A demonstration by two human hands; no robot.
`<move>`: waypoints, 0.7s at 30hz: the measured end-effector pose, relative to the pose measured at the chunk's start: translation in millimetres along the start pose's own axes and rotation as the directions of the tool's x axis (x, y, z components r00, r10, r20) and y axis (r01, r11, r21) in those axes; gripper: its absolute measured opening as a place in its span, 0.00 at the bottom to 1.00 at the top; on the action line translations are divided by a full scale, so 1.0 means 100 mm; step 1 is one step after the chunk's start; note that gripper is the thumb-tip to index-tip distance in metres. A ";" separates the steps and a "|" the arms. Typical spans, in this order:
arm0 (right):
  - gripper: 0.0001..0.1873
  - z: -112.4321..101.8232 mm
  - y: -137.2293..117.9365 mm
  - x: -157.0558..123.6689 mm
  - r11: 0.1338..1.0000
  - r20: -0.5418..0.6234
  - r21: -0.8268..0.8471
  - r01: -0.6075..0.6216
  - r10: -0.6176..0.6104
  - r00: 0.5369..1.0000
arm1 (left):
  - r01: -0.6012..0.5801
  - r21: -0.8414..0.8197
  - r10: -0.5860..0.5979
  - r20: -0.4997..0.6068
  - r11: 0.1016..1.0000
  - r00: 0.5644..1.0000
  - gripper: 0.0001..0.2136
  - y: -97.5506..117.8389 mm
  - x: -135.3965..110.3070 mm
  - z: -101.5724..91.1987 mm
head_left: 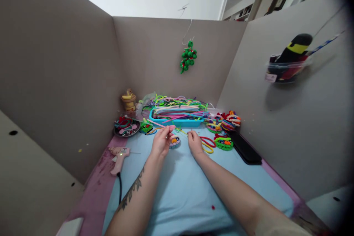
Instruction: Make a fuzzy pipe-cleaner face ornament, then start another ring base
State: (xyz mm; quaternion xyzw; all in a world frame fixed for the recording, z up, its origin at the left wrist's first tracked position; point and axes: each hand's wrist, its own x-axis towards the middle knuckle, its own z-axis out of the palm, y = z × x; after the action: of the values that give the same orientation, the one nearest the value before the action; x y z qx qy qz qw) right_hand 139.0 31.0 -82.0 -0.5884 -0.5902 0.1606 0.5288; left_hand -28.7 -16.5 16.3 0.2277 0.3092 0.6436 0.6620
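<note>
My left hand [160, 142] is closed on a pink pipe cleaner [172, 128]. One pink end points up and left from my fingers, and a thicker part shows at the fingertips. Beside my right hand [195, 142] lie red and yellow pipe cleaner loops [208, 144]. That hand's fingers are curled together, and what they hold, if anything, is too small to make out. Between and below the hands, close to the left one, rests a small lilac fuzzy piece [174, 142] with an orange middle and an eye.
A blue tray [177, 122] heaped with pipe cleaners stands at the back. Left are a dark bowl [136, 129] and a pink glue gun [121, 159] with a cord. Right are fuzzy bird-like pieces [224, 143] and a black case [246, 149]. Grey panels [155, 51] enclose the table.
</note>
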 end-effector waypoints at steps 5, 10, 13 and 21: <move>0.14 0.00 -0.02 0.00 1.000 -0.001 0.009 -0.019 0.019 1.000 | -0.016 0.019 0.017 -0.004 1.000 1.000 0.09 -0.01 0.01 -0.02; 0.14 -0.01 -0.03 -0.01 0.999 0.001 0.008 -0.037 0.037 0.999 | -0.031 0.049 0.032 -0.016 0.998 0.999 0.09 0.02 0.01 -0.02; 0.13 -0.01 -0.03 0.00 0.999 0.000 0.009 -0.049 0.049 0.999 | -0.040 0.080 0.044 -0.040 0.996 0.998 0.10 0.05 0.01 -0.04; 0.12 0.01 -0.03 -0.01 0.998 -0.002 0.029 -0.065 0.065 0.998 | -0.085 0.193 0.103 -0.086 0.978 0.991 0.15 0.12 -0.03 -0.05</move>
State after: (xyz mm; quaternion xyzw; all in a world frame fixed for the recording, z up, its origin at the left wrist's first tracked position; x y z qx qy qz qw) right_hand 136.9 30.0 -80.3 -0.5998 -0.5678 0.1852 0.5325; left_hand -40.8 -18.8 21.6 0.2729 0.3889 0.6520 0.5908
